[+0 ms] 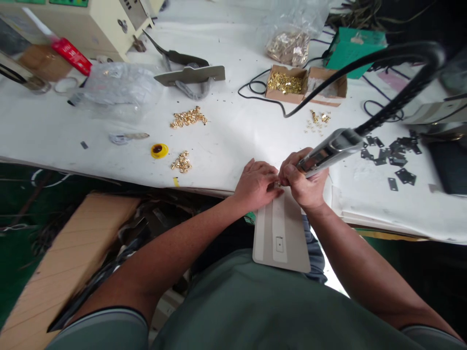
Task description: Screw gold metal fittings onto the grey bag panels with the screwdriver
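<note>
In my right hand [304, 180] is an electric screwdriver [328, 150] with a silver body, tilted, its tip end near my left fingers. My left hand [257, 184] lies at the upper end of a flat beige panel [266, 233], thumb and forefinger closed round a small shiny metal fitting [277, 184]. My fingers partly hide the fitting and the driver's tip. The panel extends from the table edge toward my body, a paler strip along its middle with a small rectangular mark. A black cable [397, 97] runs from the screwdriver's back end up to the right.
Gold hardware piles [188, 117] lie left on the white table [233, 131], near a yellow round container [159, 150]. Cardboard boxes [286, 83] of small parts stand behind. Dark metal plates [397, 153] are scattered right. A plastic bag [120, 87] and cream machine [95, 24] are back left.
</note>
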Motion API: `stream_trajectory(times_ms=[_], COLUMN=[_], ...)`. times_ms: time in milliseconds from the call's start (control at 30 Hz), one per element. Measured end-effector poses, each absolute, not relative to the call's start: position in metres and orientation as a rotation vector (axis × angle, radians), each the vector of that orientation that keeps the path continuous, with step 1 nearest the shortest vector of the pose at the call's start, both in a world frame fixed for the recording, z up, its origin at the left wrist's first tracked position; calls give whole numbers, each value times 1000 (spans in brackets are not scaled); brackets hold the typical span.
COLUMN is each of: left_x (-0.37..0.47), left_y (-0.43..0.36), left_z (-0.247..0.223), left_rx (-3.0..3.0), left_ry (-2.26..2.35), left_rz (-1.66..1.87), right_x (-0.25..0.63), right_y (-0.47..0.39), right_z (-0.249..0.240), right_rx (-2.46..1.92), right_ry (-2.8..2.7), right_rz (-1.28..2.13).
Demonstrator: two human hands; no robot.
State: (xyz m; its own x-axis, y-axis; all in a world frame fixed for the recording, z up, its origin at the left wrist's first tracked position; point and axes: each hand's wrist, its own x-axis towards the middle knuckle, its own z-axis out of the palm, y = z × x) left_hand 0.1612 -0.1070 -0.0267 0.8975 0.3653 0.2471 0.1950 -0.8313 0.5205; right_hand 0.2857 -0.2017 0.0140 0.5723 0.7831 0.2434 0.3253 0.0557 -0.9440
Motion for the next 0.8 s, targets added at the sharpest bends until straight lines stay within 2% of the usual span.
stream_trajectory(times_ms=[267,433,533,633,800], left_x=[158,157,159,158,137], left_y=[-109,-111,-113,-116,-125], left_z=[-20,-12,-3,6,18], left_rx=[2621,2639,2665,2629,2078], left_ry=[401,448,541,629,682], left_rz=[442,419,398,359,265], right_x=[275,288,316,344,366], right_y=[-199,-195,-195,-199,-207], right_z=[42,62,54,33,2], right_rx=[-1499,-1817,-2199,-2459,-2638], right_ry=[-910,-977,-1160,-1316,-1386], right_rz=[466,174,87,137,133])
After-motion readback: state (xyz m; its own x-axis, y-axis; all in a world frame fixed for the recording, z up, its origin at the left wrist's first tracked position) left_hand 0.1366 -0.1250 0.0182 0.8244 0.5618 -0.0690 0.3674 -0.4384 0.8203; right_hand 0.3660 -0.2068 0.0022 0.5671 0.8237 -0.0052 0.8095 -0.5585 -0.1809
